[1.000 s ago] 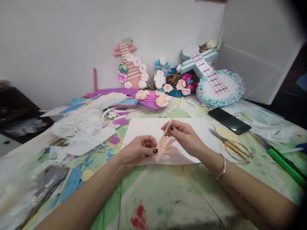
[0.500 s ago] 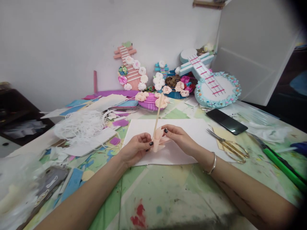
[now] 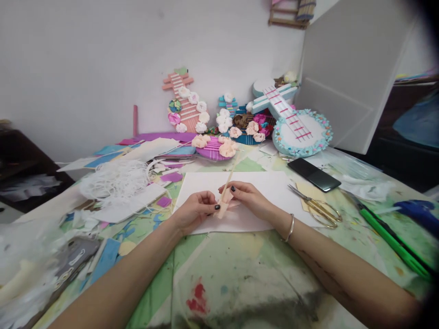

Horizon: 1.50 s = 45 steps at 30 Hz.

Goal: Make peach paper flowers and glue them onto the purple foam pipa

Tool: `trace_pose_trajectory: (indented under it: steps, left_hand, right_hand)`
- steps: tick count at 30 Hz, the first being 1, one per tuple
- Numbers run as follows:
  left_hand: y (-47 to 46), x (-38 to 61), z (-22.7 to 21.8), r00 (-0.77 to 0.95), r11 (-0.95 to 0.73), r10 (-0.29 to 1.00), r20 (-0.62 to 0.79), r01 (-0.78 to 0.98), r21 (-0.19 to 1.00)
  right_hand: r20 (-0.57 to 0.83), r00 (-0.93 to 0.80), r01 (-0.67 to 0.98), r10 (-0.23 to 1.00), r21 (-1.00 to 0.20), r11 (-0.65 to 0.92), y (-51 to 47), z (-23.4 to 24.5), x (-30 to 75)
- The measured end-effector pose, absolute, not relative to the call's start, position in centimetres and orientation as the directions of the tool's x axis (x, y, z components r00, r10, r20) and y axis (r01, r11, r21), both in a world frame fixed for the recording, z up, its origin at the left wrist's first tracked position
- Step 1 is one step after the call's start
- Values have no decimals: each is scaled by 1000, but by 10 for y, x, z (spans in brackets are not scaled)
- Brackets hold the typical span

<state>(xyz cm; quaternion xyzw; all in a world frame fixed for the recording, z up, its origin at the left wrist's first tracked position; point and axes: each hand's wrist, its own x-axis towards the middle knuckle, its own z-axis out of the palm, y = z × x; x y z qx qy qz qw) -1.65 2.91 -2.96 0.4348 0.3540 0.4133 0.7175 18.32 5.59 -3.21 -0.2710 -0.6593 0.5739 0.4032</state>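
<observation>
My left hand (image 3: 196,210) and my right hand (image 3: 247,197) meet over a white sheet (image 3: 270,192) in the middle of the table. Between their fingertips they pinch a small roll of peach paper (image 3: 224,206) wound round a thin wooden stick (image 3: 229,180). The stick points up and away from me, leaning slightly right. Both hands have their fingers curled in on the paper. A metal bangle sits on my right wrist.
Gold scissors (image 3: 317,205) lie right of the sheet, a black phone (image 3: 313,174) beyond them, a green cutter (image 3: 389,237) further right. Foam guitars with paper flowers (image 3: 295,125) line the wall. White cord (image 3: 116,180) and foam scraps cover the left side.
The loose peach paper has been rolled tighter round the stick. My hands have drawn closer together, and the stick has swung from leaning right to nearly upright.
</observation>
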Motion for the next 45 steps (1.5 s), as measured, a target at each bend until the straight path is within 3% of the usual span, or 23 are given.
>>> trace_pose_trajectory:
  steps: [18,45]
  left_hand:
    - [25,-12,-24,393,248,908,-146,-224,943]
    - [27,-13,-30,388,229,912,-135,-206,951]
  right_hand:
    - [235,-371,-84,898,-972,220,51,-27,180]
    - [229,-366,-39,902,-972,231,53,-32,181]
